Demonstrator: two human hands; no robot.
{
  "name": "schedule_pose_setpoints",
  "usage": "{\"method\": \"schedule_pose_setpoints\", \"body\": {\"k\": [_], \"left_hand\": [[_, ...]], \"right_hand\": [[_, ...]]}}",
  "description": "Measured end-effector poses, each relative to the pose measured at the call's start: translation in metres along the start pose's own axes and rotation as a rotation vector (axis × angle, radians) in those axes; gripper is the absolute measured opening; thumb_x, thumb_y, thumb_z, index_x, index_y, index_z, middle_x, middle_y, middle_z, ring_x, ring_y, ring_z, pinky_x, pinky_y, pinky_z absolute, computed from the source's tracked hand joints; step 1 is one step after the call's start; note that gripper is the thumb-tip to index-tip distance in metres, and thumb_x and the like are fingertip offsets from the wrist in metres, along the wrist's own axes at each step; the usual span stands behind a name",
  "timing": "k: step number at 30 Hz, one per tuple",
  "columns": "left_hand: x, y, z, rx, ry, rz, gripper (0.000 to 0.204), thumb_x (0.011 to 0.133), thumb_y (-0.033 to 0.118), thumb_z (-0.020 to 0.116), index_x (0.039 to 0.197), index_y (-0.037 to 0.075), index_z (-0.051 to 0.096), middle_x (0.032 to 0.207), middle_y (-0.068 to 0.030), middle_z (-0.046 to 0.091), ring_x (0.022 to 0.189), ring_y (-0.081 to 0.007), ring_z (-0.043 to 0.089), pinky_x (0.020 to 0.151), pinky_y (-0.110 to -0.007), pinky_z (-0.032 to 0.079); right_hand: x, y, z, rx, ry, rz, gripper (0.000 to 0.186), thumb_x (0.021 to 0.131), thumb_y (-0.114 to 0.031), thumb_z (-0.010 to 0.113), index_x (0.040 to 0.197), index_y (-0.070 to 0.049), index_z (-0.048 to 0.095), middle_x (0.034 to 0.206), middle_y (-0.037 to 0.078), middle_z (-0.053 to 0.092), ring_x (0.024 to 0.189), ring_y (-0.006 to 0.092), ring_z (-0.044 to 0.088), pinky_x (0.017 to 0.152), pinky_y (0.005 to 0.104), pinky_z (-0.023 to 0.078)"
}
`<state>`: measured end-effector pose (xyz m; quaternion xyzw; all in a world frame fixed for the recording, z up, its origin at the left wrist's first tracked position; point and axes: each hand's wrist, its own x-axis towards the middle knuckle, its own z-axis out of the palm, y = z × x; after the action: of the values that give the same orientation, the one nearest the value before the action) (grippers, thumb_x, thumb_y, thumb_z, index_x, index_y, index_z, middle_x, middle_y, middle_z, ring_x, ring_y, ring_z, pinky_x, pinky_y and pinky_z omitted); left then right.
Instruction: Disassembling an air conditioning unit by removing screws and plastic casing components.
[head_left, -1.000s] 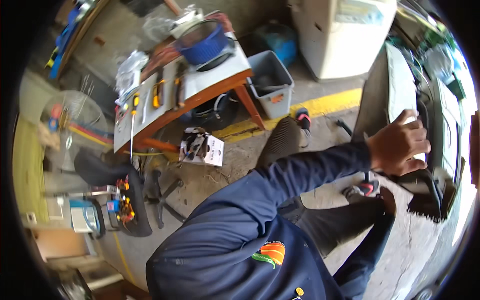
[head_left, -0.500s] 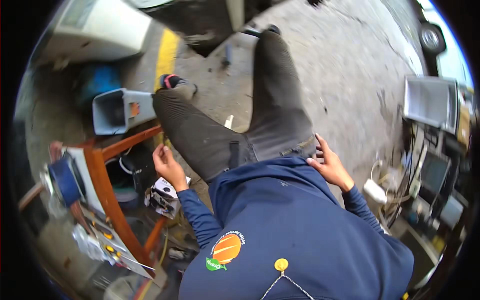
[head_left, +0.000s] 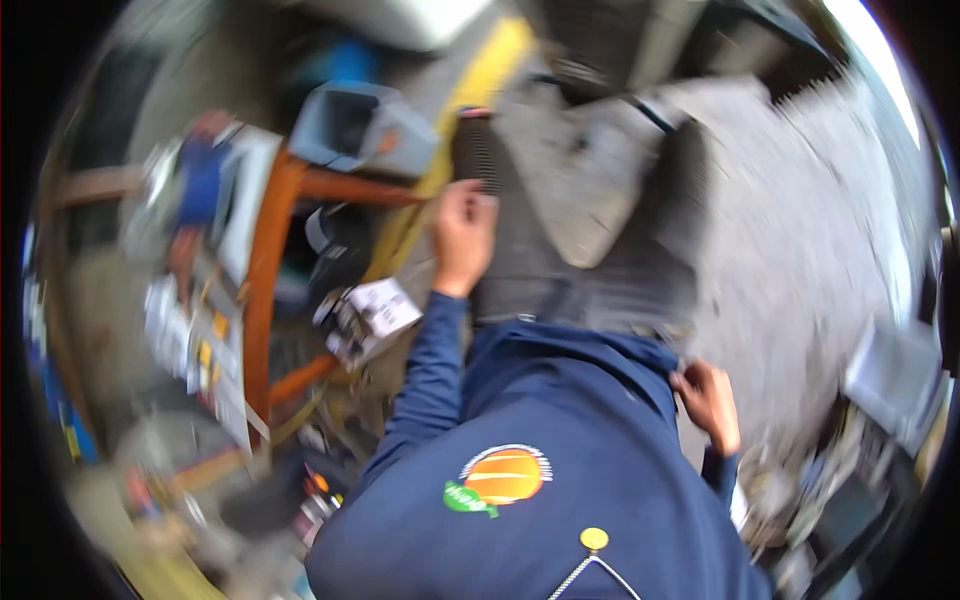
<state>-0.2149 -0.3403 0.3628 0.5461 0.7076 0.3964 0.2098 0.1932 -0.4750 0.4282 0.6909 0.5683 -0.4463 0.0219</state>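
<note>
The view is blurred. My left hand [head_left: 463, 240] is over my left thigh in dark trousers [head_left: 505, 240]; its fingers look bent, but motion smears them and I cannot tell what they hold, if anything. My right hand [head_left: 708, 405] is at my right hip beside the hem of the navy shirt [head_left: 600, 450], fingers curled against it, their grip partly hidden. At left stands a wooden table [head_left: 267, 300] with a blue round item [head_left: 200, 185] and blurred tools on it. A small printed box [head_left: 385, 310] lies beside the table.
A grey bin [head_left: 340, 125] stands at upper left by a yellow floor line [head_left: 495, 55]. A white appliance [head_left: 430, 20] and dark objects line the top. At right are concrete floor [head_left: 800, 220], a pale tray [head_left: 890, 385] and cluttered equipment.
The view has swung from the table and dark machine to my lap. My right hand left the machine earlier. Since half a second ago my left hand has risen onto the thigh.
</note>
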Motion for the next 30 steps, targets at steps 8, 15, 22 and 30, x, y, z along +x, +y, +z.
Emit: {"method": "schedule_pose_setpoints", "body": {"k": [8, 15, 22, 30], "left_hand": [[-0.025, -0.011, -0.063, 0.04, 0.407, -0.085, 0.018, 0.089, 0.006, 0.064, 0.107, 0.003, 0.065, 0.091, -0.0065, 0.065, 0.076, -0.0182, 0.062, 0.069, -0.031, 0.05], [-0.043, -0.029, -0.245, 0.397, 1.126, -0.276, 0.014, 0.093, 0.013, 0.062, 0.104, 0.006, 0.066, 0.09, -0.0062, 0.069, 0.077, -0.0178, 0.063, 0.07, -0.032, 0.052], [-0.128, -0.13, -0.403, 0.976, 1.153, -0.939, 0.03, 0.089, 0.027, 0.06, 0.11, 0.007, 0.065, 0.101, -0.0154, 0.068, 0.097, -0.0348, 0.064, 0.083, -0.045, 0.051], [-0.205, -0.206, -0.465, 0.907, 1.006, -1.418, 0.048, 0.092, 0.041, 0.053, 0.124, 0.006, 0.06, 0.114, -0.0247, 0.068, 0.101, -0.0436, 0.066, 0.091, -0.057, 0.049]], "right_hand": [[0.097, -0.035, -0.057, -0.211, 0.307, -0.22, 0.028, 0.09, -0.019, 0.069, 0.106, 0.004, 0.064, 0.092, 0.018, 0.069, 0.08, 0.0338, 0.065, 0.073, 0.0421, 0.051], [0.141, -0.03, -0.018, -0.478, 0.442, -0.415, 0.028, 0.101, -0.022, 0.054, 0.114, 0.003, 0.054, 0.094, 0.023, 0.065, 0.081, 0.0402, 0.062, 0.075, 0.0457, 0.048], [0.133, -0.012, 0.018, -0.322, 0.562, -0.178, 0.032, 0.107, -0.028, 0.045, 0.109, 0.004, 0.051, 0.093, 0.027, 0.062, 0.08, 0.0453, 0.059, 0.076, 0.0485, 0.046], [0.114, -0.038, 0.0, -0.052, 0.394, -0.155, 0.03, 0.106, -0.028, 0.048, 0.108, 0.002, 0.051, 0.08, 0.023, 0.061, 0.07, 0.0399, 0.059, 0.068, 0.0469, 0.046]]}}
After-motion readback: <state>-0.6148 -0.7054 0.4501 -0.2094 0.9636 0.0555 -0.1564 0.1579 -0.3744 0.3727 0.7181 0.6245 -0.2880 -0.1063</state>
